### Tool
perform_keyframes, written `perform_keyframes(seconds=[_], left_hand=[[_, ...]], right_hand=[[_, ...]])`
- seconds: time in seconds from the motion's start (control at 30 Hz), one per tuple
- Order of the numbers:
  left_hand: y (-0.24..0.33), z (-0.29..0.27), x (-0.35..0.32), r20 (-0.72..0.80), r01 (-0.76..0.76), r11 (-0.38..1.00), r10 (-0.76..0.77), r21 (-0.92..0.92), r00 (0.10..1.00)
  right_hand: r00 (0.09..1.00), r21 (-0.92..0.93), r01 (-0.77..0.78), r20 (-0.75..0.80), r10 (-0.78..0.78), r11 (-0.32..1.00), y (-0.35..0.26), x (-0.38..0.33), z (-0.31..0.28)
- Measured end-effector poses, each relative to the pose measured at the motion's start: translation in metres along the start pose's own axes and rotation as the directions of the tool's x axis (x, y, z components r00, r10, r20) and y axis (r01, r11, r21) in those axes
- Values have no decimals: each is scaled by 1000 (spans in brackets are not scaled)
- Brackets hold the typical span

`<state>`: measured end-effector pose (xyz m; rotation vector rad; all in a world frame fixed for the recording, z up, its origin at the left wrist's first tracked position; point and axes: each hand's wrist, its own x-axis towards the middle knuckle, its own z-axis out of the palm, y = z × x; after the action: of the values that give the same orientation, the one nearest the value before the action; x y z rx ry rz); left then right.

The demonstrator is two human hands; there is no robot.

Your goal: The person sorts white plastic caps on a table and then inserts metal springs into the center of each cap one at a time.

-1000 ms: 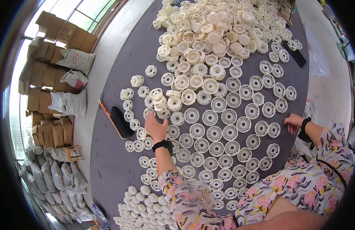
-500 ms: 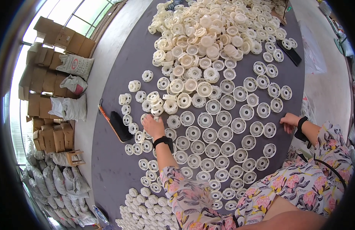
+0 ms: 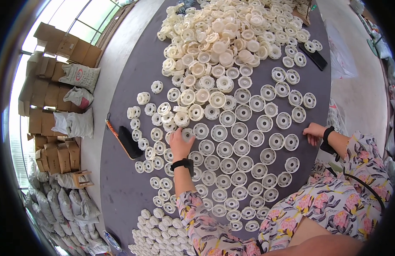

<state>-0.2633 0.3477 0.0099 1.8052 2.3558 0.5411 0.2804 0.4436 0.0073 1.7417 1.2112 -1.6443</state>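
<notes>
White plastic discs (image 3: 225, 149) lie in rows across the dark surface (image 3: 125, 187), and our left hand (image 3: 179, 144) closes its grip on one at the left end of a row; we judge it best set flat, hub up, beside its neighbours. Our right hand (image 3: 313, 130) rests curled, holding nothing. Cardboard boxes (image 3: 56, 47) stand closed, contents hidden.

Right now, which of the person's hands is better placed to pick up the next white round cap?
Left, probably. The left hand lies among the white caps, its fingers on one. The right hand rests at the grey table's edge, beside the outermost caps only.
</notes>
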Motion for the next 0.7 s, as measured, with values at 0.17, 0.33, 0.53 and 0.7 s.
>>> perform_keyframes(seconds=[0.17,0.33,0.53,0.7], left_hand=[[20,-14,-2,172,114,989,-130,97,976],[46,-15,-12,17,89,972,-95,219,995],[55,-16,-38,87,1,991,-12,134,996],[57,-10,-46,161,-108,993,100,40,982]], right_hand=[[1000,22,9,12,-9,1000,5,-6,-2],[1000,-10,24,4,-24,1000,15,-10,-8],[1000,-50,29,6,-28,998,24,-12,-10],[999,-50,35,3,-35,998,26,-16,-15]])
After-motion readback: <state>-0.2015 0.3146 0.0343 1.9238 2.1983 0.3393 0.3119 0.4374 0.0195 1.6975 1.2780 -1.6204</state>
